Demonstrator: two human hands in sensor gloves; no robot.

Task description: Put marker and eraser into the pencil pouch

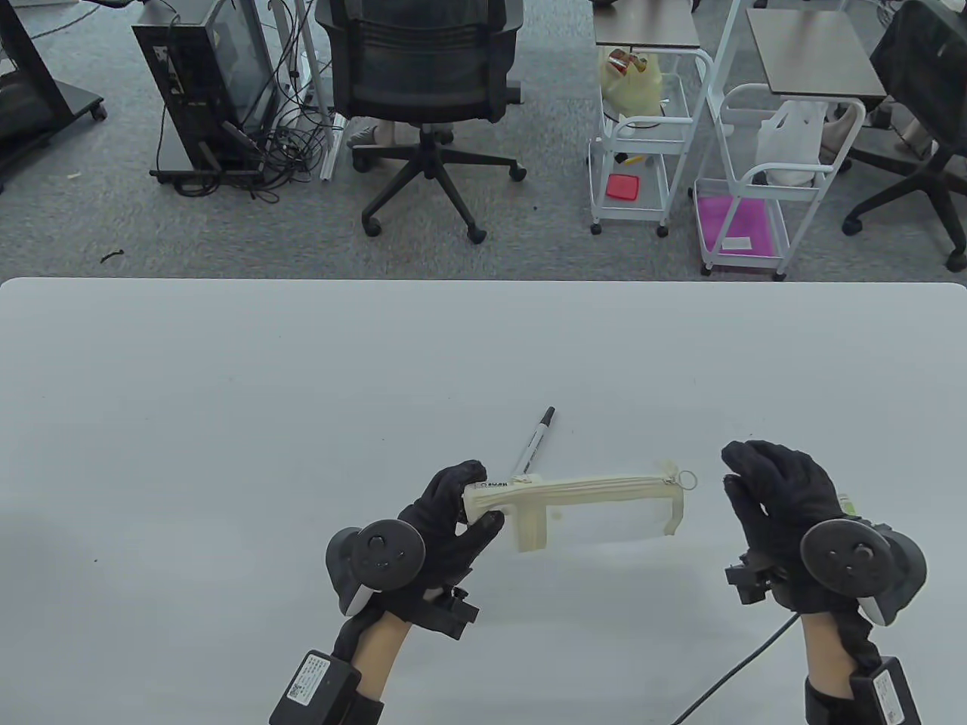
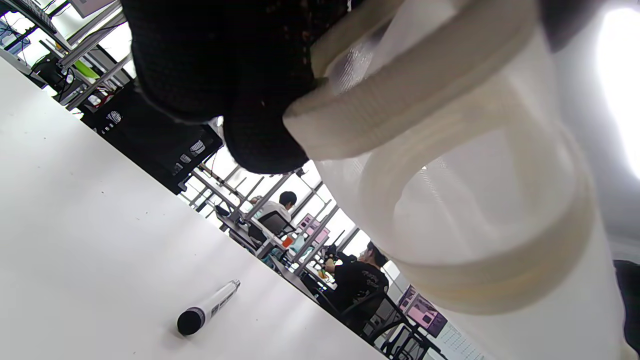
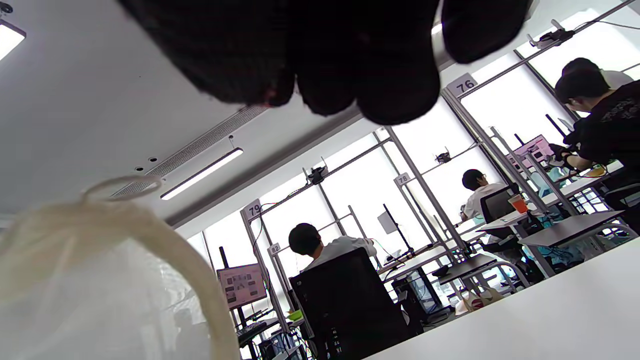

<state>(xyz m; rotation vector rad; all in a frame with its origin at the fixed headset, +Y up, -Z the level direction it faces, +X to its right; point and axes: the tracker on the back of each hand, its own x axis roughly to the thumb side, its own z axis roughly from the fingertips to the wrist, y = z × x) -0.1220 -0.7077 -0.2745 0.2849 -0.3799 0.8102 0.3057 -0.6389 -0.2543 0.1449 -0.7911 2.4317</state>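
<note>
- The pencil pouch (image 1: 597,507) is held lifted above the near middle of the table (image 1: 227,393), its long edge with the zip running left to right and its clear mesh body hanging below.
- It is judged light and limp: cream fabric trim, thin see-through sides, a shape that would sag unless supported at both ends.
- Its left end is gripped by the left hand (image 1: 446,521), thumb and fingers pinched around the cream trim, as is shown close up in the left wrist view.
- The ring pull (image 1: 686,478) sits at the pouch's right end; this small metal loop is judged the best hold for opening the zip.
- The right hand (image 1: 778,498) is raised just right of that end, fingers loosely spread and holding nothing; no contact with the pouch is seen.
- The marker (image 1: 533,445) lies on the table just beyond the pouch, black cap pointing far; it is judged stiff, light and smooth, best pinched at mid-barrel.
- The eraser cannot be made out in any view.
</note>
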